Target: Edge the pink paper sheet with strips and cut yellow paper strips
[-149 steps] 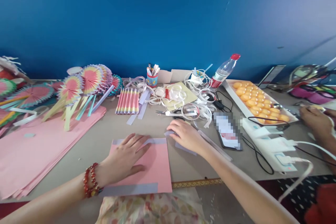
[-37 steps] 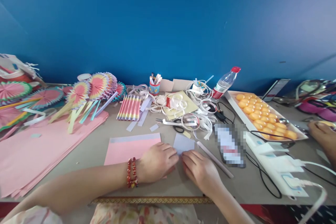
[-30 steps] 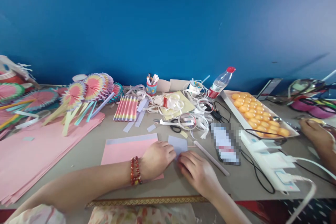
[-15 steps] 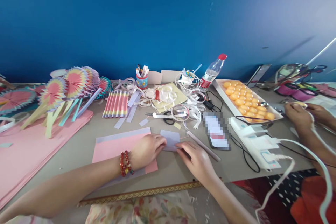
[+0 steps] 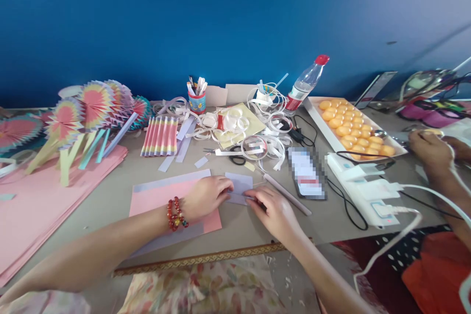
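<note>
A small pale lavender paper piece (image 5: 240, 184) lies on the grey table (image 5: 121, 191), and both my hands pinch its near edge. My left hand (image 5: 206, 197), with a red bead bracelet on the wrist, is curled at the piece's left side and rests over a pink sheet with lavender borders (image 5: 162, 196). At the piece's right side my right hand (image 5: 274, 211) has its fingers closed. A thin grey stick (image 5: 287, 195) lies just right of the hands.
Colourful paper fans (image 5: 91, 108), a folded striped sheet (image 5: 161, 136) and a stack of pink paper (image 5: 33, 206) lie left. Paper strips and scissors (image 5: 235, 154), a pen cup (image 5: 196, 100), a bottle (image 5: 304, 83), a phone (image 5: 307, 172), a tray of yellow balls (image 5: 353, 130) and a power strip (image 5: 362, 191) are nearby. Another person's hand (image 5: 430, 149) is at right.
My left hand left the flat pink sheet and joined my right hand on the small lavender piece. Both have stayed pinched on it over the last second while the view drifted.
</note>
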Demonstrator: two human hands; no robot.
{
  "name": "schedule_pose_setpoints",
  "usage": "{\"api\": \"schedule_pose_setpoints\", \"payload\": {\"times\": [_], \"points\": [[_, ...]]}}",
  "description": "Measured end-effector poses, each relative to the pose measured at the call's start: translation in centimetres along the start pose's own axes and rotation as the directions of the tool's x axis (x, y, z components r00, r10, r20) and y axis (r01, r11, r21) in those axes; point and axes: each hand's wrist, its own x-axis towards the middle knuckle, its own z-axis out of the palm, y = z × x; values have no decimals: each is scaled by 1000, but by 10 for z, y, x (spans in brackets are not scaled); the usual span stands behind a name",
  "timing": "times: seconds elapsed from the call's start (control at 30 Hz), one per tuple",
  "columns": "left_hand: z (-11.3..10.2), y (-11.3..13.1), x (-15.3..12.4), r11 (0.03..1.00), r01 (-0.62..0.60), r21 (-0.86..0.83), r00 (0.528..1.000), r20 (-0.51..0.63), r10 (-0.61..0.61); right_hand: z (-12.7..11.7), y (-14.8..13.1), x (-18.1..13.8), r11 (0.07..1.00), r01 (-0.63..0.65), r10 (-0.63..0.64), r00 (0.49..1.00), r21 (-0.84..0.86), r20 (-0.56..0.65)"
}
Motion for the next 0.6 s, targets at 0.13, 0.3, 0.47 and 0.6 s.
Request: {"api": "schedule_pose_setpoints", "payload": {"times": [0.13,0.3,0.47,0.6], "points": [[1,0,-1,1000,-13,-12,1000,-8,13,0,1,0,1000,-3,3,1000,-7,11],[2,-1,-2,1000,-18,-17,1000,-16,18,-1,0,0,1000,-5,5,1000,-4,16],[3,-2,-2,999,-25,-21,1000,-15,24,0,1,-1,1000,1,-1,1000,-16,15],[3,-1,-2,1000,-13,5,1000,0,13,2,2,-1,999,8,-7,1000,-31,12]]}}
